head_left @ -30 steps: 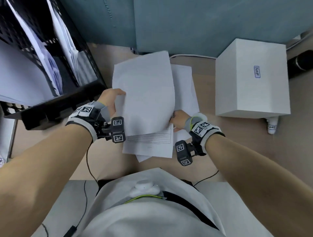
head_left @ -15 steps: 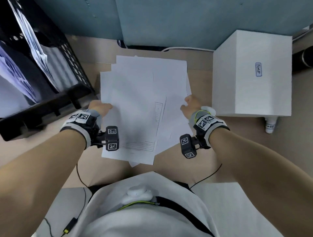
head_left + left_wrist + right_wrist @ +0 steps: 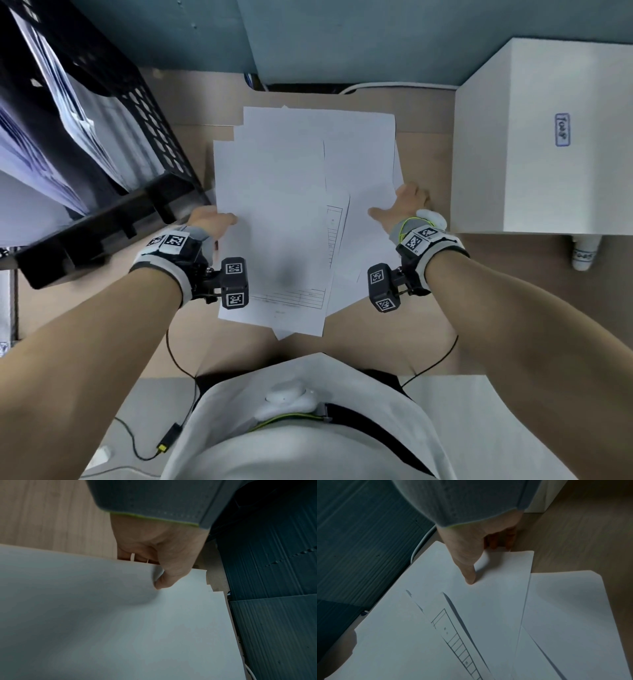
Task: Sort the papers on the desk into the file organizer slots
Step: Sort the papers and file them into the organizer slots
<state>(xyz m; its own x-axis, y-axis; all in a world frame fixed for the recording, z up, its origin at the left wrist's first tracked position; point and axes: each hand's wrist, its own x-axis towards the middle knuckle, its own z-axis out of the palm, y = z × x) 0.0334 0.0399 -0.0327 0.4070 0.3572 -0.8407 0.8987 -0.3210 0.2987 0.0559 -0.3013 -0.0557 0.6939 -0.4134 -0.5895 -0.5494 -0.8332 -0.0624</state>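
A loose stack of white papers (image 3: 291, 205) is held over the wooden desk (image 3: 424, 308) in front of me, its sheets fanned out of line. My left hand (image 3: 212, 221) pinches the stack's left edge, thumb on top and fingers underneath (image 3: 163, 580). My right hand (image 3: 400, 205) pinches the right edge the same way, its thumb (image 3: 469, 574) pressed on the top sheet. A sheet with a printed table (image 3: 453, 635) shows between the upper sheets. The black mesh file organizer (image 3: 102, 144) stands at the left, with papers in its slots.
A white box (image 3: 541, 147) with a small blue label sits on the desk at the right, close to my right hand. A small white bottle (image 3: 585, 253) lies beside its near edge. A blue-grey partition (image 3: 342, 37) closes off the back. A white cable (image 3: 394, 85) runs along it.
The curled top sheet has been laid flat onto the stack. My right hand moved from the bottom edge to the right edge, and both hands now hold the stack at its sides.
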